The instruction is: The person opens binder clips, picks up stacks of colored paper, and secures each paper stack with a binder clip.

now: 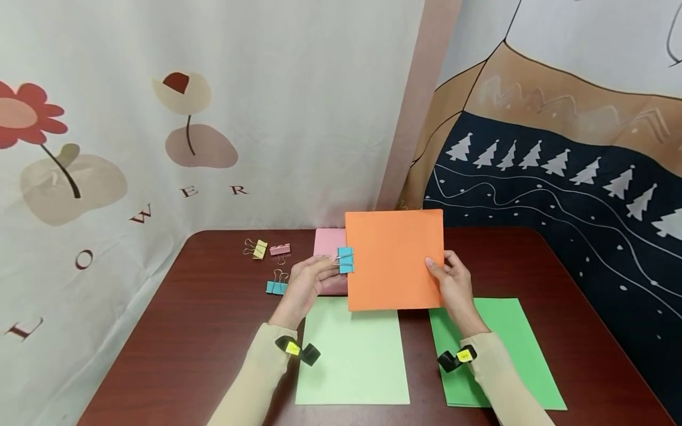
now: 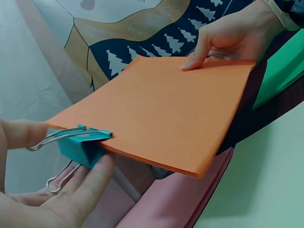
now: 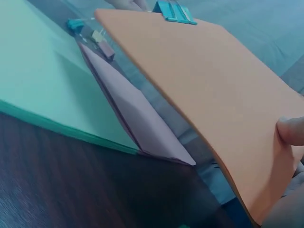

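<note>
A stack of orange paper (image 1: 394, 260) is held up over the table, its broad face toward the head camera. My right hand (image 1: 455, 290) grips its right edge, thumb on the front face and fingers behind. A blue binder clip (image 1: 346, 260) bites the stack's left edge. At that clip is my left hand (image 1: 306, 285), thumb at one wire handle and fingers under the other, as the left wrist view shows. In that view the clip's blue body (image 2: 83, 151) straddles the paper edge. Part of the fingers of the right hand is hidden behind the paper.
Pink paper (image 1: 329, 239) lies behind the orange stack. Nearer are a pale green stack (image 1: 351, 361) and a bright green stack (image 1: 517, 355). At the back left lie a yellow clip (image 1: 259, 249), a pink clip (image 1: 279, 250) and another blue clip (image 1: 276, 288). Curtains hang behind the table.
</note>
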The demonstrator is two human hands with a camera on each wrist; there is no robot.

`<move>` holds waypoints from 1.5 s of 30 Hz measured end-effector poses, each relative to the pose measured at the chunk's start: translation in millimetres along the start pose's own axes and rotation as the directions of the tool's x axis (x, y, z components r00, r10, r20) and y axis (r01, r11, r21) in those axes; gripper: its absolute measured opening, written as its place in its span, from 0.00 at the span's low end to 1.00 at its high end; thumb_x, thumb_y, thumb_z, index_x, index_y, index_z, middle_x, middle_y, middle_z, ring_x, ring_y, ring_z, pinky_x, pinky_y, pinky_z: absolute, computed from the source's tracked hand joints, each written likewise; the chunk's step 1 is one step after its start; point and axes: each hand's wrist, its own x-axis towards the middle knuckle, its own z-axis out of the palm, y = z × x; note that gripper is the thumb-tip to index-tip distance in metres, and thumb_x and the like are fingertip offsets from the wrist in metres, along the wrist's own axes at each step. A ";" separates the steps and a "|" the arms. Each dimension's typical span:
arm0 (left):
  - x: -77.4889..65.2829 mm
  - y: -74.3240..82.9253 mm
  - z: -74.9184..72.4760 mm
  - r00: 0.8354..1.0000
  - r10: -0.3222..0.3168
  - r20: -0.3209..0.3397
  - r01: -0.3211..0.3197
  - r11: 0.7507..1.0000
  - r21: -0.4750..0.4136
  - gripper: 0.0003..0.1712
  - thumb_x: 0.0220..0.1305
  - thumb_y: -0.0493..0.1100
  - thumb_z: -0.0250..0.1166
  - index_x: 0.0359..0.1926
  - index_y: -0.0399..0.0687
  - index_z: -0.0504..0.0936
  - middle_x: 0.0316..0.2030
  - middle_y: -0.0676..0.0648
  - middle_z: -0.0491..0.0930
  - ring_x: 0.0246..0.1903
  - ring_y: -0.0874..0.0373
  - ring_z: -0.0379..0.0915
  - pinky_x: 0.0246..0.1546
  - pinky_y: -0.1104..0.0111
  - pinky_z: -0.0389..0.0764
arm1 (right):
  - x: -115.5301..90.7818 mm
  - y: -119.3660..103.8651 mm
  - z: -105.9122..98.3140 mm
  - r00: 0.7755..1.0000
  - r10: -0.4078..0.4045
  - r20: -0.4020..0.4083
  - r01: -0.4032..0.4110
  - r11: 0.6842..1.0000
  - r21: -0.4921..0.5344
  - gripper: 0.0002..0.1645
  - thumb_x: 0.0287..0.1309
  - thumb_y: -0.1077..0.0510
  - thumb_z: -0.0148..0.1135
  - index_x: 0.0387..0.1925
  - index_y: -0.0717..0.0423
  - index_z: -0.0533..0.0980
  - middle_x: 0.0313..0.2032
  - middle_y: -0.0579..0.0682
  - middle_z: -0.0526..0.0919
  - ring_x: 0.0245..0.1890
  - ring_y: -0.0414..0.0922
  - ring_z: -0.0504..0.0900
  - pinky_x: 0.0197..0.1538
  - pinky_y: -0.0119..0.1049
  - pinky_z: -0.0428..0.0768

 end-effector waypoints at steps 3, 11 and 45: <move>1.1 -1.1 -1.1 1.000 -0.018 0.016 0.017 0.999 0.029 0.19 0.73 0.34 0.59 0.58 0.23 0.72 0.40 0.47 0.86 0.42 0.56 0.88 0.51 0.62 0.88 | -0.8 -1.9 -4.4 1.000 0.012 0.006 -0.012 1.000 -0.022 0.20 0.70 0.41 0.62 0.53 0.47 0.72 0.34 0.39 0.87 0.35 0.42 0.86 0.38 0.41 0.87; 6.0 0.5 1.7 0.998 -0.037 0.046 0.028 0.982 0.185 0.14 0.69 0.39 0.67 0.49 0.32 0.80 0.45 0.42 0.85 0.47 0.51 0.87 0.60 0.53 0.83 | -0.3 -8.4 -17.4 0.999 0.040 0.013 -0.039 0.994 -0.099 0.22 0.72 0.40 0.59 0.57 0.48 0.72 0.34 0.38 0.87 0.31 0.43 0.87 0.35 0.43 0.87; 64.7 -12.5 72.0 0.992 -0.107 0.066 0.048 0.805 0.592 0.21 0.64 0.54 0.72 0.45 0.40 0.86 0.43 0.38 0.90 0.41 0.46 0.90 0.60 0.57 0.82 | 32.2 -22.0 -103.8 0.997 0.053 -0.047 -0.070 0.858 -0.509 0.43 0.70 0.31 0.56 0.69 0.59 0.68 0.61 0.67 0.79 0.32 0.36 0.86 0.37 0.36 0.88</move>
